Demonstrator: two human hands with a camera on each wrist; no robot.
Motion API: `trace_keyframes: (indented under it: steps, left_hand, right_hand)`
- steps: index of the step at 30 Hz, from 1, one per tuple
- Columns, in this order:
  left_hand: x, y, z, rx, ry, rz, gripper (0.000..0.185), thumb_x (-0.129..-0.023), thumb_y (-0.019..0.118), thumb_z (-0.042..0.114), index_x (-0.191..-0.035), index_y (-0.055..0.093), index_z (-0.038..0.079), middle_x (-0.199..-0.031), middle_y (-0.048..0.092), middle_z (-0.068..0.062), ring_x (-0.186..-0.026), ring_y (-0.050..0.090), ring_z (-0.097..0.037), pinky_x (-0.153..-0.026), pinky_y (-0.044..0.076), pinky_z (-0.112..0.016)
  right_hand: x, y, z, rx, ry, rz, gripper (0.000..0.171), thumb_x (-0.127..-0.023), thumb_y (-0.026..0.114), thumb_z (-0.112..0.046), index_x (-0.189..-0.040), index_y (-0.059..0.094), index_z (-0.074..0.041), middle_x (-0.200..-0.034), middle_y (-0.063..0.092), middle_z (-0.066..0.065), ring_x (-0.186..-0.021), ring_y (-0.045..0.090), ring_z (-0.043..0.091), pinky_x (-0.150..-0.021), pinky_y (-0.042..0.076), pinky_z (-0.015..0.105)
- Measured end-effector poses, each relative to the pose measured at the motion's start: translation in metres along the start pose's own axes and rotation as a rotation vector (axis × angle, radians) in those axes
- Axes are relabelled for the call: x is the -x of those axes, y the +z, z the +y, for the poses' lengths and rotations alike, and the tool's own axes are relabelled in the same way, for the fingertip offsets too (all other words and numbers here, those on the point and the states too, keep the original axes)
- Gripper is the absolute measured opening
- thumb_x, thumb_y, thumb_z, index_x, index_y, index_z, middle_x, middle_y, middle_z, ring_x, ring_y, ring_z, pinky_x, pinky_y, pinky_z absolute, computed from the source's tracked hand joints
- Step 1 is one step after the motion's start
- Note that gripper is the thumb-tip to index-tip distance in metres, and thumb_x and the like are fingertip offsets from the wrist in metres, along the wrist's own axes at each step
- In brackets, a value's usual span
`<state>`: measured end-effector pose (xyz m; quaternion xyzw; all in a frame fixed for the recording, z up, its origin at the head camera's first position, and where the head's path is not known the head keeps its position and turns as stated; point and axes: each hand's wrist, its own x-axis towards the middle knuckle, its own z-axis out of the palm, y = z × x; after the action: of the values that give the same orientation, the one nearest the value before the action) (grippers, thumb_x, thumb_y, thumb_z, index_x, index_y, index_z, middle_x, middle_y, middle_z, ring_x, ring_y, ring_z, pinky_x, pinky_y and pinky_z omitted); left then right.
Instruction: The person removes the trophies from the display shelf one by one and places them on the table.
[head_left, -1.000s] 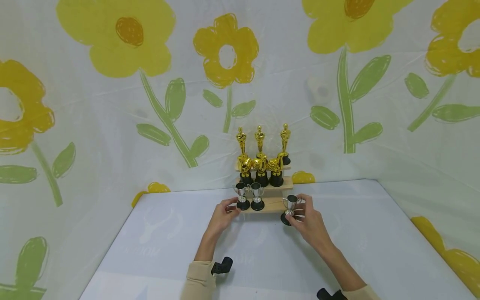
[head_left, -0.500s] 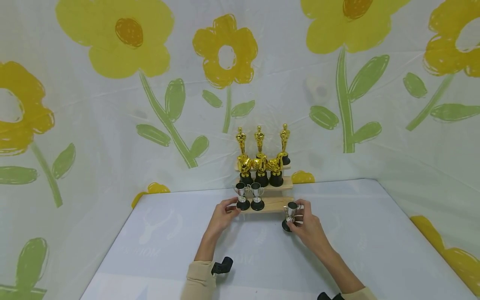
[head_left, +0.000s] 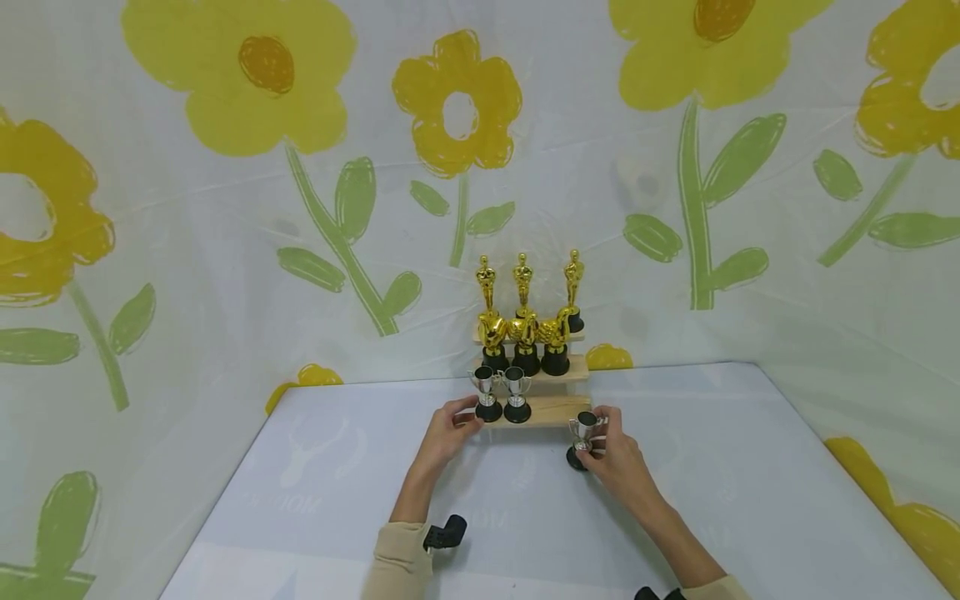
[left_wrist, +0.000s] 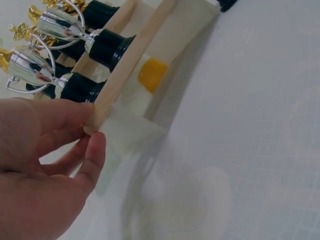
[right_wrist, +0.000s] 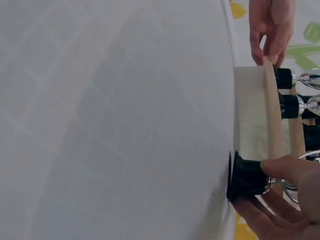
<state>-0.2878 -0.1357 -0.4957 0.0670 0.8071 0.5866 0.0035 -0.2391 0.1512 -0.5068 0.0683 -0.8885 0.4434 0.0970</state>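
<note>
My right hand [head_left: 621, 458] pinches a small silver trophy cup [head_left: 587, 427] near its stem. Its black base [right_wrist: 247, 177] is down close to the tabletop, in front of the stand's right end. A three-tier wooden display stand [head_left: 555, 410] is at the back of the table. With thumb and fingers, my left hand [left_wrist: 47, 150] holds the left end of its bottom board [left_wrist: 122, 75]. Two more silver trophy cups, one [head_left: 484, 387] right by that hand and one [head_left: 515, 387] beside it, stand upright on this board. The board's right part is bare.
Gold trophies [head_left: 525, 337] with black bases fill the middle tier. Gold figure trophies [head_left: 522, 279] line the top tier, with a wider gap before the right one. A flower-printed cloth [head_left: 570, 167] hangs behind the white table [head_left: 360, 467].
My right hand has moved the silver trophy cup down and toward me, away from the bottom board's right end. The left hand has stayed on the stand.
</note>
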Motion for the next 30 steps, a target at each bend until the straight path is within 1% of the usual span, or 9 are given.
trace_keyframes:
  steps: [4,7,14,18,22,27,30]
  left_hand:
    - [0.0004,-0.0003,-0.002,0.0,0.006,0.0,0.047,-0.089,0.065,0.003,-0.134,0.056,-0.005,-0.14,0.05,-0.026,-0.121,0.058,-0.04,-0.097,0.053,-0.043]
    - [0.0003,-0.0008,-0.0032,0.003,0.008,-0.005,0.047,-0.089,0.065,0.004,-0.134,0.055,-0.005,-0.141,0.05,-0.026,-0.121,0.057,-0.04,-0.097,0.053,-0.043]
    - [-0.0004,-0.0003,-0.0027,-0.006,0.006,-0.005,0.047,-0.09,0.064,0.004,-0.135,0.055,-0.004,-0.141,0.05,-0.025,-0.122,0.057,-0.039,-0.098,0.052,-0.043]
    - [-0.0005,0.0003,-0.0015,0.004,0.017,-0.015,0.046,-0.089,0.062,0.0,-0.134,0.054,-0.008,-0.141,0.049,-0.029,-0.121,0.057,-0.044,-0.098,0.051,-0.047]
    - [-0.0008,0.0002,-0.0014,0.007,0.019,-0.007,0.046,-0.089,0.062,-0.002,-0.133,0.053,-0.011,-0.14,0.048,-0.032,-0.121,0.056,-0.047,-0.098,0.05,-0.051]
    - [-0.0009,-0.0005,-0.0023,0.007,0.014,0.004,0.046,-0.09,0.063,0.001,-0.134,0.055,-0.006,-0.141,0.051,-0.027,-0.121,0.058,-0.041,-0.099,0.051,-0.046]
    - [-0.0006,-0.001,-0.002,0.023,0.008,0.002,0.046,-0.089,0.064,0.002,-0.133,0.057,-0.004,-0.14,0.052,-0.024,-0.12,0.059,-0.038,-0.098,0.052,-0.043]
  right_hand:
    - [-0.0004,0.0008,-0.0011,0.007,0.013,-0.018,0.066,-0.079,0.076,0.002,-0.129,0.034,-0.006,-0.102,0.068,0.018,-0.088,0.072,0.027,-0.069,0.059,0.027]
    - [0.0,0.0018,-0.0025,0.019,0.023,-0.023,0.066,-0.079,0.076,0.0,-0.129,0.034,-0.007,-0.101,0.068,0.016,-0.088,0.072,0.027,-0.069,0.059,0.028]
    - [0.0004,0.0035,-0.002,0.052,-0.002,-0.007,0.065,-0.078,0.078,0.0,-0.127,0.036,-0.008,-0.098,0.068,0.015,-0.086,0.073,0.027,-0.066,0.058,0.028]
    - [0.0005,0.003,-0.0018,0.07,0.006,-0.015,0.064,-0.078,0.078,-0.001,-0.126,0.036,-0.01,-0.099,0.069,0.014,-0.087,0.073,0.027,-0.066,0.058,0.028]
    - [-0.0004,0.0025,-0.0027,0.084,0.0,-0.032,0.062,-0.079,0.077,-0.002,-0.126,0.037,-0.01,-0.099,0.071,0.014,-0.087,0.072,0.026,-0.067,0.058,0.029]
    - [-0.0028,0.0022,-0.0039,0.108,0.001,-0.056,0.061,-0.08,0.077,-0.003,-0.126,0.037,-0.009,-0.098,0.071,0.011,-0.087,0.072,0.022,-0.069,0.057,0.028]
    - [-0.0034,0.0012,-0.0055,0.125,-0.005,-0.065,0.061,-0.08,0.077,-0.004,-0.126,0.038,-0.008,-0.097,0.071,0.011,-0.087,0.071,0.022,-0.068,0.057,0.029]
